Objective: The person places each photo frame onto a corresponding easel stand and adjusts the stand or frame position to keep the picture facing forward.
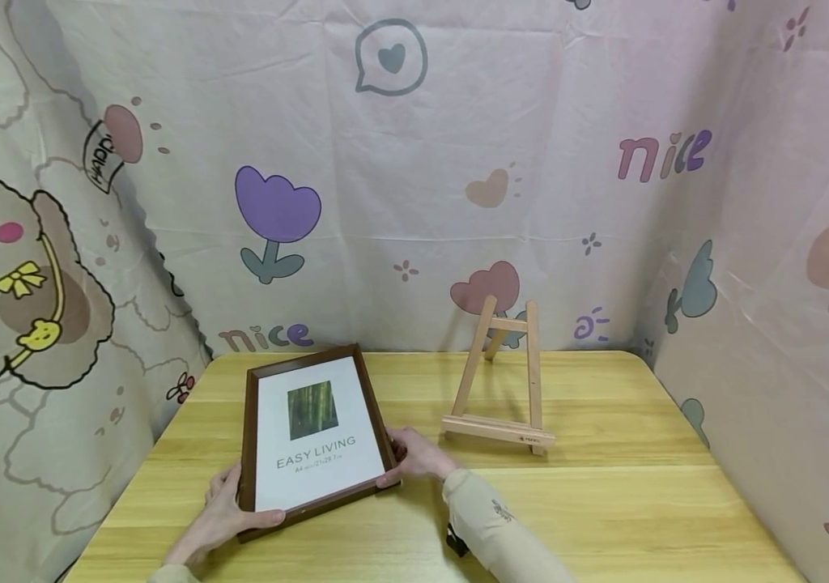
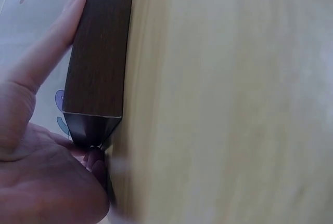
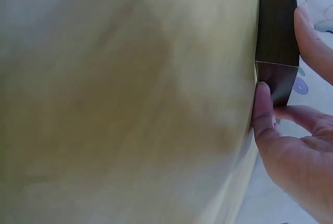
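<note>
Work on the picture frame [image 1: 312, 465] looks partway along to me: both hands have their hold, and letting go is not yet done. The frame is between the left hand [image 1: 221, 510] and the right hand [image 1: 422, 455], reaching away from them, its printed front facing up toward the head camera. Beyond the right hand and off to its right, I see the wooden easel [image 1: 498, 429] standing well apart from the frame, with nothing on its ledge. So frame and easel are not brought together as things stand.

I read the left hand as clamped on the near left corner, thumb laid over the front edge, fingers along the outer side. The right hand is clamped too, on the near right corner, thumb on the front and fingers bent around the side. My wrist views show digits against the dark wood by each corner. The table [image 1: 648, 526] spreads under and around both hands; whether the frame rests on it or is slightly raised, I cannot tell.
</note>
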{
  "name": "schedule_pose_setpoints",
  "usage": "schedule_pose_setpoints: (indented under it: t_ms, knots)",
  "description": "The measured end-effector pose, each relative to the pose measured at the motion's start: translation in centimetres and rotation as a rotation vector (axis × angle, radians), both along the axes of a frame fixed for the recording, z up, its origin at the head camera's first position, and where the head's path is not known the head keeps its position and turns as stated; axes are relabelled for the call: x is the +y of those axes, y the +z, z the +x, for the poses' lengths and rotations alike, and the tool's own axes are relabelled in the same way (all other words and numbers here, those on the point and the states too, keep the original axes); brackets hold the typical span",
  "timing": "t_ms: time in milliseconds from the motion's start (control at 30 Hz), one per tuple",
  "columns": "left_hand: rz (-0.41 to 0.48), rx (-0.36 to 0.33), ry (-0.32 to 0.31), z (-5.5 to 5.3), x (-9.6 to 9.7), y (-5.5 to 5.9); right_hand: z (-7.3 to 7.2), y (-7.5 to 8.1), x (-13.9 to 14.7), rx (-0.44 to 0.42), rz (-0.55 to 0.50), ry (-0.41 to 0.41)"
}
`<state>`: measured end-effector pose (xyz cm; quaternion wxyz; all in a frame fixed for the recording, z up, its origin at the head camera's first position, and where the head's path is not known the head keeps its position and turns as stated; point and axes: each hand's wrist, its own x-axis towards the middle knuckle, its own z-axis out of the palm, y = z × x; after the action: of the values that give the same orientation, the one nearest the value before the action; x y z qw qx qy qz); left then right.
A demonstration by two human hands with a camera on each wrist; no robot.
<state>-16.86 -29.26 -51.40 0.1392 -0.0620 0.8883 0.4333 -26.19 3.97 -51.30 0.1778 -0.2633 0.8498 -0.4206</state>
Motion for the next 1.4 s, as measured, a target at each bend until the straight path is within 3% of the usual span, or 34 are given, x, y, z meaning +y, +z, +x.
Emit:
schedule_pose_setpoints:
  t_ms: [467, 800, 1133, 1400]
  knots:
    - [-0.019, 0.013, 0.017, 0.33, 0.17, 0.09, 0.39, 0.15, 0.12, 0.008, 0.034, -0.051]
    - [-0.052, 0.021, 0.024, 0.42, 0.25, -0.08, 0.47, 0.0, 0.08, 0.021, -0.01, -0.039]
    - [0.006, 0.08, 0.02, 0.49, 0.29, -0.15, 0.65, 0.05, -0.02, 0.002, -0.043, -0.059]
    - [-0.027, 0.041, 0.017, 0.45, 0.16, 0.02, 0.78, 0.18, -0.01, -0.005, -0.063, -0.072]
